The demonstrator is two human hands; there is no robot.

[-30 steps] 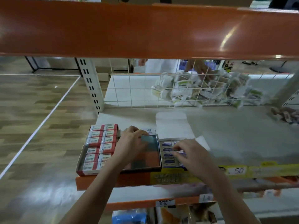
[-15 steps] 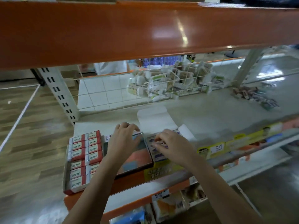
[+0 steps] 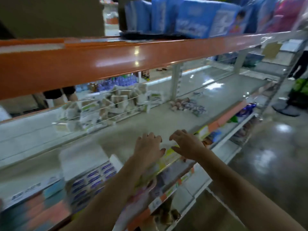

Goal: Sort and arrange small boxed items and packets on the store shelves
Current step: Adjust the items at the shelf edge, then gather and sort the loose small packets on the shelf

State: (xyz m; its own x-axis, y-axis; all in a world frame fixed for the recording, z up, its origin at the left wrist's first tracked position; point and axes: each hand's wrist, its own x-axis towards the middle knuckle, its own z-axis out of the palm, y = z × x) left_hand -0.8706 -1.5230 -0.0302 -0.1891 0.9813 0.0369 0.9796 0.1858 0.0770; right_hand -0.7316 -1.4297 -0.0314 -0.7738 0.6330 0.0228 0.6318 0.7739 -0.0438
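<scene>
Down at the near left of the shelf (image 3: 166, 117), we see an open display carton (image 3: 93, 179) with its white flap raised, packed with rows of small blue-labelled boxes. Behind the wire grid at the far side lies a heap of pale packets (image 3: 106, 105), and a smaller pile of wrapped packets (image 3: 186, 105) sits farther right. Our left hand (image 3: 147, 150) and right hand (image 3: 187, 145) hover side by side above the shelf's front edge, fingers loosely spread and curled, both empty.
</scene>
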